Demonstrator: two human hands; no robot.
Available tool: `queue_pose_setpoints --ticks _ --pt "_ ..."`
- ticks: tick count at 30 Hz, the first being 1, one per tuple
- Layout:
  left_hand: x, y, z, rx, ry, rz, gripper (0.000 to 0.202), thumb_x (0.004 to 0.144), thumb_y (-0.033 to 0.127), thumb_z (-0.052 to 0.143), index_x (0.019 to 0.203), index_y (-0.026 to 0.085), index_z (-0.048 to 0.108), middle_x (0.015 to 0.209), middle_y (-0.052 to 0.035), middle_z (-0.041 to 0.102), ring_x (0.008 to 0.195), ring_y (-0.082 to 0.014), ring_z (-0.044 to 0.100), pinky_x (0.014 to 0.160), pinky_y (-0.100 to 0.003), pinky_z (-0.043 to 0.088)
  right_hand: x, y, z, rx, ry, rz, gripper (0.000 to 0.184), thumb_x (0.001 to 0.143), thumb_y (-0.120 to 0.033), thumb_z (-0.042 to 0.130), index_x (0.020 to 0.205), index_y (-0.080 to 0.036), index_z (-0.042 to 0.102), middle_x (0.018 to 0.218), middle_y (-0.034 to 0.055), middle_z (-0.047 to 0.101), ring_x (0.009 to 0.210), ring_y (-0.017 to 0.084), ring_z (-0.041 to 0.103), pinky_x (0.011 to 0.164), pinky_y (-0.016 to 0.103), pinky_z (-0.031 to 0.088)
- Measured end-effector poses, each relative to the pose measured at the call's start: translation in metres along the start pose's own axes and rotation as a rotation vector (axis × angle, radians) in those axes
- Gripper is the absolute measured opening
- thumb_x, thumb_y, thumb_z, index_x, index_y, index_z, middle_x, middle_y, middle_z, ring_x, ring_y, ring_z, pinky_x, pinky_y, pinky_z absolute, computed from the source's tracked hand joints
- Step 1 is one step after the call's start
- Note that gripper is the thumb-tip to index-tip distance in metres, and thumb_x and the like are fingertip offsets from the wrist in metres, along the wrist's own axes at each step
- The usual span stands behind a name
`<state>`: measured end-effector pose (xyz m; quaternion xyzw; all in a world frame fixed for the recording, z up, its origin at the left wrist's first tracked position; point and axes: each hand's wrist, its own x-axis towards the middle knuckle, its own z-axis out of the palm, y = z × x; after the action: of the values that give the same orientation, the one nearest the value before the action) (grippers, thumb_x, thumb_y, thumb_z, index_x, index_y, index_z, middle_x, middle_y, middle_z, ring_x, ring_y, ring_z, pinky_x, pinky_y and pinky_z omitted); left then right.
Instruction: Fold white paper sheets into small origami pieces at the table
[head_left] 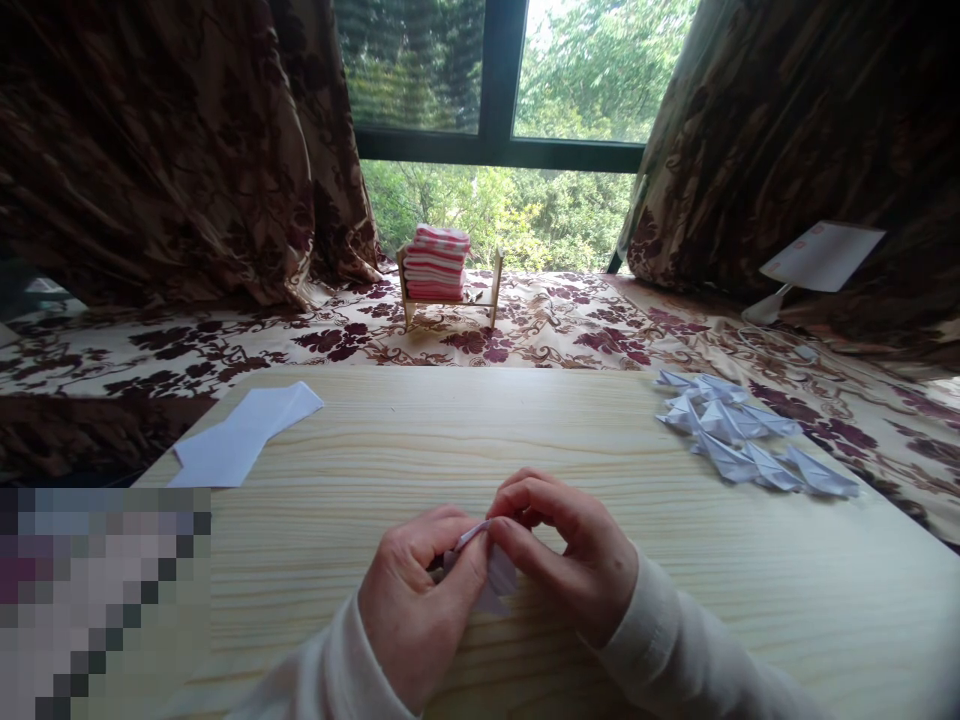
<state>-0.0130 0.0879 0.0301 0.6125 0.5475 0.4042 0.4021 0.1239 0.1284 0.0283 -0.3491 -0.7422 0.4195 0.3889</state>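
Both my hands meet at the near middle of the pale wooden table [525, 430]. My left hand [416, 595] and my right hand [574, 555] pinch a small folded piece of white paper [496, 578] between thumbs and fingers. Most of the paper is hidden behind the fingers. Cream sleeves cover both wrists.
A stack of flat white paper sheets [244, 435] lies at the table's far left corner. Several folded white paper figures [742, 435] sit in a pile at the far right edge. Beyond, a small wooden rack with pink striped cloths [439, 265] stands on floral fabric under a window. A blurred patch covers the near left.
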Motion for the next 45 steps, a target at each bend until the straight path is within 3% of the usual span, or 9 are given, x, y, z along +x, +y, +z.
queue_pose_setpoints --ticks 9,15,25,30,34,40,45 --pt "-0.002 0.001 0.002 0.015 -0.004 0.017 0.026 0.079 0.026 0.046 0.067 0.014 0.065 0.062 -0.0011 0.053 0.062 -0.013 0.05 0.056 -0.023 0.037 -0.002 0.002 0.001 -0.036 0.031 -0.118 0.012 0.077 -0.014 0.045 0.067 -0.015 0.051 0.066 0.0015 0.048 0.062 0.012 0.047 0.057 0.025 0.04" --pt "0.004 -0.001 -0.001 -0.141 0.136 -0.167 0.023 0.074 0.033 0.055 0.075 0.014 0.068 0.063 0.0001 0.059 0.063 -0.0144 0.051 0.055 -0.021 0.037 0.004 0.006 -0.008 -0.018 0.052 0.017 0.027 0.086 -0.028 0.038 0.073 -0.014 0.058 0.072 0.0042 0.054 0.067 0.013 0.05 0.059 0.024 0.041" --pt "0.004 0.001 0.0 -0.204 -0.03 -0.205 0.032 0.076 0.04 0.05 0.071 0.012 0.065 0.059 -0.0004 0.054 0.06 -0.0132 0.046 0.055 -0.023 0.035 0.002 0.013 -0.004 0.015 0.01 0.066 0.019 0.079 -0.027 0.048 0.065 -0.014 0.052 0.058 -0.0011 0.047 0.053 0.009 0.042 0.049 0.021 0.036" --pt "0.004 -0.004 0.0 -0.301 -0.064 -0.336 0.029 0.068 0.037 0.06 0.073 0.01 0.066 0.057 -0.0014 0.057 0.055 -0.012 0.046 0.051 -0.022 0.034 0.003 0.01 -0.007 0.067 0.003 0.144 0.035 0.082 -0.036 0.044 0.052 -0.016 0.045 0.05 -0.0031 0.039 0.049 0.008 0.037 0.046 0.021 0.031" --pt "0.006 -0.007 -0.002 -0.423 -0.061 -0.361 0.032 0.065 0.039 0.063 0.077 0.009 0.068 0.059 -0.0031 0.06 0.058 -0.0142 0.05 0.054 -0.024 0.037 0.003 0.007 -0.009 0.194 -0.007 0.21 0.041 0.085 -0.042 0.036 0.057 -0.015 0.049 0.052 -0.0011 0.044 0.051 0.009 0.041 0.05 0.022 0.035" --pt "0.005 -0.005 -0.002 -0.438 -0.079 -0.328 0.032 0.067 0.039 0.061 0.077 0.01 0.069 0.059 -0.003 0.061 0.06 -0.0156 0.053 0.056 -0.025 0.039 0.001 0.009 -0.006 0.118 -0.007 0.17 0.026 0.077 -0.035 0.051 0.062 -0.014 0.053 0.052 -0.0024 0.043 0.05 0.008 0.038 0.045 0.021 0.032" --pt "0.004 -0.005 -0.001 -0.423 -0.112 -0.315 0.031 0.068 0.039 0.061 0.081 0.011 0.067 0.063 -0.0029 0.062 0.061 -0.0153 0.053 0.056 -0.024 0.039 0.002 0.01 -0.004 0.114 0.011 0.164 0.026 0.075 -0.035 0.051 0.059 -0.014 0.051 0.051 -0.0029 0.043 0.048 0.008 0.037 0.044 0.02 0.031"
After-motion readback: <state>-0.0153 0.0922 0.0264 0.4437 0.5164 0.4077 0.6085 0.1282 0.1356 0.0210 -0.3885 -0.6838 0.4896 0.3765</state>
